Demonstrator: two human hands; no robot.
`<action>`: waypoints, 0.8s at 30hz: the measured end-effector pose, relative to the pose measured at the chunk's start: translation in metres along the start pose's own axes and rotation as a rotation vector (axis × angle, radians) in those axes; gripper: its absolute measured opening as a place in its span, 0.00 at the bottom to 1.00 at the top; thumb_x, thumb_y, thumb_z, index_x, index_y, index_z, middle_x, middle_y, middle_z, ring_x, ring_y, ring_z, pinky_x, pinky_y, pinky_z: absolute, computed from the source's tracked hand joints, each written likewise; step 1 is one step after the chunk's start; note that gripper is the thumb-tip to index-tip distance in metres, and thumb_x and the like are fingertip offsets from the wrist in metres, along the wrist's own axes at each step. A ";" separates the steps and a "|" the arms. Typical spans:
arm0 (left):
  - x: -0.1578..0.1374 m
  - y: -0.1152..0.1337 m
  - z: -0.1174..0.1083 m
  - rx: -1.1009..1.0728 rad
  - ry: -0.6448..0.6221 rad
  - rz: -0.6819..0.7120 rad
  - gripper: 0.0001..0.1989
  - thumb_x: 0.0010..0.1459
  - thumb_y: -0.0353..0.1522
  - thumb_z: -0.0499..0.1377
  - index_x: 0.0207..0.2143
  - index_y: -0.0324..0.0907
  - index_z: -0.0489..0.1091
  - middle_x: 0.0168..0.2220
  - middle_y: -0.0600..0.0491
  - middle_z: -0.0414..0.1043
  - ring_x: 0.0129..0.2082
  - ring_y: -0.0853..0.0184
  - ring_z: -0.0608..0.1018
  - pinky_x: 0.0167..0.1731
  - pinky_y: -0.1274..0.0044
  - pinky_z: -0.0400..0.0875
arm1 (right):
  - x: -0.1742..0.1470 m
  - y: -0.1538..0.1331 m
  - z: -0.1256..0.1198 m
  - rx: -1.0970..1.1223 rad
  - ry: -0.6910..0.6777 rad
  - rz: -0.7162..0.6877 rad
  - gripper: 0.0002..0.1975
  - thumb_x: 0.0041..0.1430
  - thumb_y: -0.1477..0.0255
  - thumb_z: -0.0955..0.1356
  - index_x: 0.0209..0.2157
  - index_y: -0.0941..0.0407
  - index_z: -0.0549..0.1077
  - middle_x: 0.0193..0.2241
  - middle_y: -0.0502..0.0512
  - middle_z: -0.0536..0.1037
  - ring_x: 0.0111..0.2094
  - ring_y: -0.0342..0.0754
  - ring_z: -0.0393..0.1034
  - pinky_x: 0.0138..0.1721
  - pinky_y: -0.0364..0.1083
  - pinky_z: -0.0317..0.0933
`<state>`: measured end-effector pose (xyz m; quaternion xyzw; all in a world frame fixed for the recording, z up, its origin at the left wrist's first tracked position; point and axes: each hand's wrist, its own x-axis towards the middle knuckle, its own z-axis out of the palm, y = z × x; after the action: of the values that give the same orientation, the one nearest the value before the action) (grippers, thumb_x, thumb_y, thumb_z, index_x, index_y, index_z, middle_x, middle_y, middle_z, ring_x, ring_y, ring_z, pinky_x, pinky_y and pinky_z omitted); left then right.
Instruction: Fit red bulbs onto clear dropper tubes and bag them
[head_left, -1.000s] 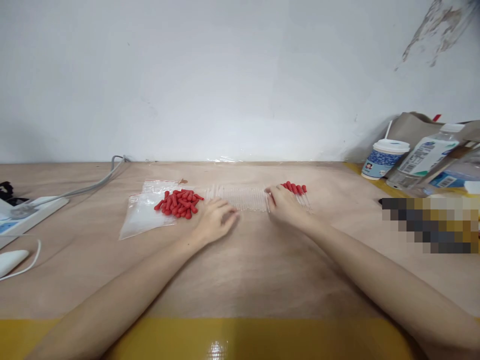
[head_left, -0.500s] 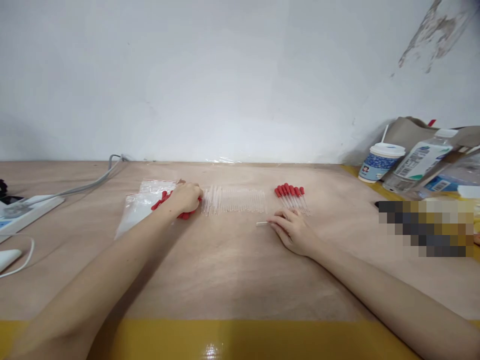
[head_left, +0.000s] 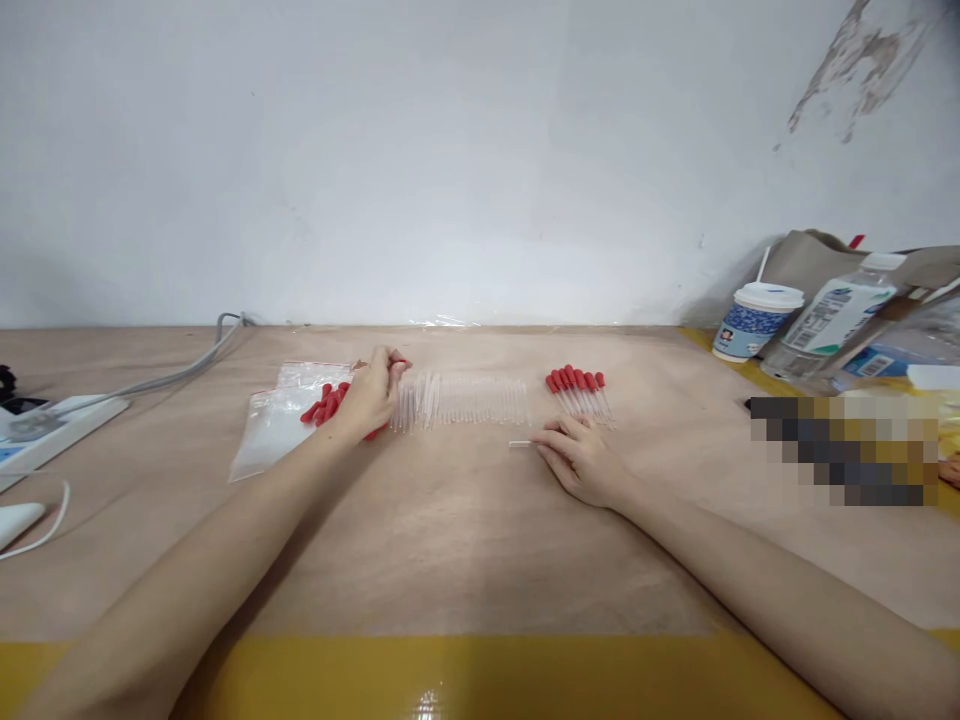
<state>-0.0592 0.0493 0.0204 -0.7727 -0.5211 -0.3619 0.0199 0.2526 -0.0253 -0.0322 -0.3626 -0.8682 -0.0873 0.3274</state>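
Note:
My left hand [head_left: 376,392] is closed in a pinch, with a red rubber bulb [head_left: 403,364] at its fingertips. Under and beside it lies a pile of loose red bulbs [head_left: 324,405], partly hidden by the hand. My right hand [head_left: 581,462] rests on the table, its fingers closed on a thin glass dropper tube [head_left: 519,444] whose end sticks out to the left. Between the hands, a row of clear glass tubes [head_left: 480,400] lies side by side. Just beyond my right hand are several droppers fitted with red bulbs [head_left: 576,380].
Clear plastic bags [head_left: 266,430] lie left of the bulbs. A power strip [head_left: 67,430] with a grey cable is at the far left. To the right stand a paper cup [head_left: 757,322], a tilted plastic bottle [head_left: 836,315] and a grey bag. A white wall [head_left: 450,160] closes off the back.
My left hand has lifted slightly from the red pile, and a bulb now shows at its fingertips. My right hand has stayed nearly in place with the tube.

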 end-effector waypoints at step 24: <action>-0.067 0.079 0.032 -0.346 -0.237 0.204 0.09 0.60 0.34 0.51 0.37 0.41 0.69 0.33 0.52 0.73 0.32 0.68 0.73 0.33 0.77 0.67 | 0.010 -0.023 0.007 0.118 0.108 -0.035 0.08 0.59 0.75 0.61 0.38 0.57 0.69 0.31 0.53 0.75 0.31 0.43 0.67 0.38 0.46 0.52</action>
<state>0.0099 -0.0269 -0.0144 -0.8504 -0.3691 -0.3488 -0.1377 0.2281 -0.0336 -0.0296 -0.3220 -0.8592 -0.0609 0.3930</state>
